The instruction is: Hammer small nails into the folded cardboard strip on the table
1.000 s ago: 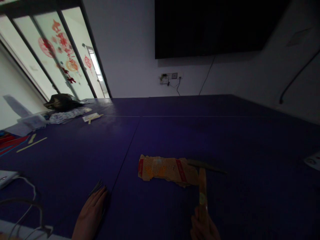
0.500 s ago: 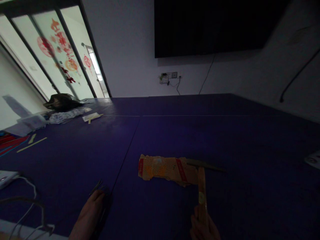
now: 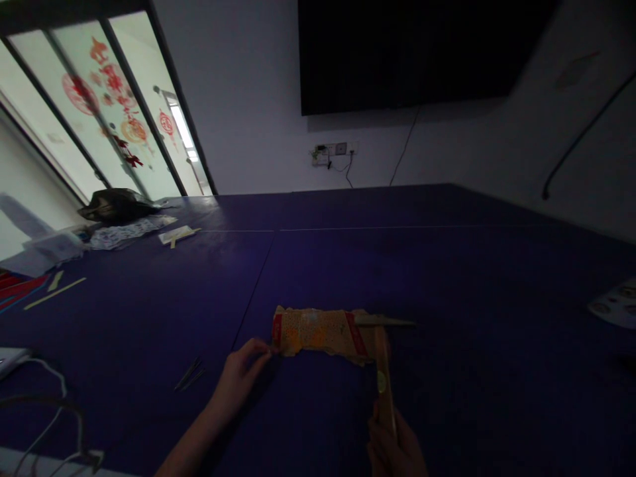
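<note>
My right hand (image 3: pixel 395 447) is wrapped round the wooden handle of a hammer (image 3: pixel 383 377). The long, narrow metal head lies level over the right end of a flattened, worn cardboard piece (image 3: pixel 328 334), which has red bands and dotted holes. At the cardboard's lower left corner, my left hand (image 3: pixel 243 371) is closed in a pinch. Its fingertips reach that corner, but what they hold is too small and dark to make out. Several thin metal nails (image 3: pixel 189 374) lie on the purple tabletop (image 3: pixel 308 417), left of my left forearm.
White cables (image 3: pixel 59 397) and a pale device (image 3: pixel 10 360) are at the left edge. A black bag (image 3: pixel 119 205), papers (image 3: pixel 126 232) and yellow strips (image 3: pixel 54 293) lie farther back. A pale patterned object (image 3: pixel 616 305) sits at the right edge. A screen (image 3: pixel 422 53) hangs on the wall.
My left hand has moved right, from the nails to the cardboard's lower left corner, leaving several nails behind. The hammer, still in my right hand, has shifted slightly left.
</note>
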{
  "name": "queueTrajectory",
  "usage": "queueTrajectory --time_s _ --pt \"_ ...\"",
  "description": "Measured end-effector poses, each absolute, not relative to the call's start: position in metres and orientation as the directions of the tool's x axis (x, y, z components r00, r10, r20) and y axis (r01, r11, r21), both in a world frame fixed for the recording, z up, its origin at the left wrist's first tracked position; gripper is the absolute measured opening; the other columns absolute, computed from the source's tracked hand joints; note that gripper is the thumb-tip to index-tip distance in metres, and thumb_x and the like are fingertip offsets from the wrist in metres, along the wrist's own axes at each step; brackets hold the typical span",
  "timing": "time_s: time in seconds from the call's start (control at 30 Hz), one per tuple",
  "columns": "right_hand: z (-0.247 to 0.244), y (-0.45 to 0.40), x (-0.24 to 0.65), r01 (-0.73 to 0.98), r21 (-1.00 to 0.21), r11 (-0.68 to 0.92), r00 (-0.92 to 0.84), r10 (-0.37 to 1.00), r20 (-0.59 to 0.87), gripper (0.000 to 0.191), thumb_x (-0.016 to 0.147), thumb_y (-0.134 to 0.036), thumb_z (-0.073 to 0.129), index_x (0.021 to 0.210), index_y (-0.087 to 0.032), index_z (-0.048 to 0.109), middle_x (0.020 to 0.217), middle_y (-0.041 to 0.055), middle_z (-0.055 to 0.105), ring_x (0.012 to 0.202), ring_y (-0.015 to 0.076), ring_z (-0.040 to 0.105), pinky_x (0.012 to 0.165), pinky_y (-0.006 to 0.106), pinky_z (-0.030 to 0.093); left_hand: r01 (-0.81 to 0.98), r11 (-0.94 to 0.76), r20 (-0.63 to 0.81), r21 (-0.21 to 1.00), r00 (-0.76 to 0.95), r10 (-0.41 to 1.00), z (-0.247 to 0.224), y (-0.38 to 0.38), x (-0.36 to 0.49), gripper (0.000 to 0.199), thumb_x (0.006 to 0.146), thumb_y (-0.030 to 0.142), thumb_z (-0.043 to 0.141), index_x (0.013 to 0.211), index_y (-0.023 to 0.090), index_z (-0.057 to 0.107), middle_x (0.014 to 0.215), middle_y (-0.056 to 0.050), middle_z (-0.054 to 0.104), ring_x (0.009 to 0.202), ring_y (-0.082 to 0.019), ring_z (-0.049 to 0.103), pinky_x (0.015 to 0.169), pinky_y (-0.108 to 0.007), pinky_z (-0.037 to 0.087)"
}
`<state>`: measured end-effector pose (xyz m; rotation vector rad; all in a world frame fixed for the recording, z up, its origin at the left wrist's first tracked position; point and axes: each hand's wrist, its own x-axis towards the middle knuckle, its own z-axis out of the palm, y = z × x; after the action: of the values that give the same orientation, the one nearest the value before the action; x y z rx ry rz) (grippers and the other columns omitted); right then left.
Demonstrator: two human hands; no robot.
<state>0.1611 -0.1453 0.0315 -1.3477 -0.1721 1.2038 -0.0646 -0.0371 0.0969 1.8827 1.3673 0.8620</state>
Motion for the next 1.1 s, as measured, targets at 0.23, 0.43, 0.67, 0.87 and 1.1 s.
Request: queueTrajectory --time_s 0.23,0.43,0.67,0.87,1.1 --pt "0.031 -0.142 0.158 -0.515 -0.841 -0.163 0.413 0.813 -0.410 0.048 0.054 -0.037 0.075 0.093 -0.022 0.053 0.052 -0.0092 0.051 0.037 0.0045 0.044 0.035 0.013 0.036 0.123 -0.213 0.163 0.969 0.327 0.931 0.090 0.015 0.030 0.006 0.077 0.021 0.047 0.076 0.019 0.042 0.082 -0.004 0.068 0.083 -0.015 0.062 0.079 -0.029 0.045" --pt "0.026 -0.141 0.159 -0.445 -0.880 -0.165 0.420 0.830 -0.368 0.049 0.054 -0.039 0.073 0.096 -0.021 0.053 0.062 -0.0044 0.057 0.047 0.0084 0.052 0.041 0.016 0.041 0.069 -0.156 0.116 0.985 0.394 0.912 0.062 0.035 0.063 0.007 0.079 0.018 0.048 0.076 0.018 0.041 0.080 -0.003 0.069 0.077 -0.014 0.063 0.074 -0.025 0.045" --pt "0.021 -0.141 0.165 -0.365 -0.875 -0.316 0.296 0.852 -0.432 0.051 0.061 -0.043 0.065 0.102 -0.017 0.048 0.045 -0.0104 0.041 0.030 0.0044 0.035 0.029 0.015 0.027 0.086 -0.234 0.182 0.969 0.396 0.900 0.038 0.036 0.064 0.004 0.076 0.018 0.052 0.078 0.017 0.049 0.076 -0.002 0.070 0.075 -0.016 0.064 0.076 -0.028 0.046" --pt "0.024 -0.142 0.165 -0.386 -0.854 -0.349 0.312 0.822 -0.476 0.056 0.060 -0.045 0.066 0.105 -0.019 0.047 0.048 -0.0088 0.045 0.032 0.0048 0.038 0.029 0.015 0.028 0.209 -0.326 0.221 0.922 0.409 0.885 0.031 0.037 0.062 0.010 0.072 0.023 0.058 0.076 0.016 0.063 0.078 -0.005 0.069 0.074 -0.018 0.064 0.071 -0.028 0.048" --pt "0.026 -0.143 0.163 -0.410 -0.844 -0.344 0.353 0.794 -0.495 0.057 0.058 -0.044 0.069 0.104 -0.020 0.047 0.048 -0.0086 0.045 0.034 0.0060 0.041 0.031 0.015 0.029 0.133 -0.359 0.269 0.924 0.442 0.856 0.035 0.038 0.057 0.004 0.068 0.019 0.064 0.067 0.015 0.064 0.081 -0.005 0.070 0.078 -0.017 0.064 0.076 -0.029 0.047"
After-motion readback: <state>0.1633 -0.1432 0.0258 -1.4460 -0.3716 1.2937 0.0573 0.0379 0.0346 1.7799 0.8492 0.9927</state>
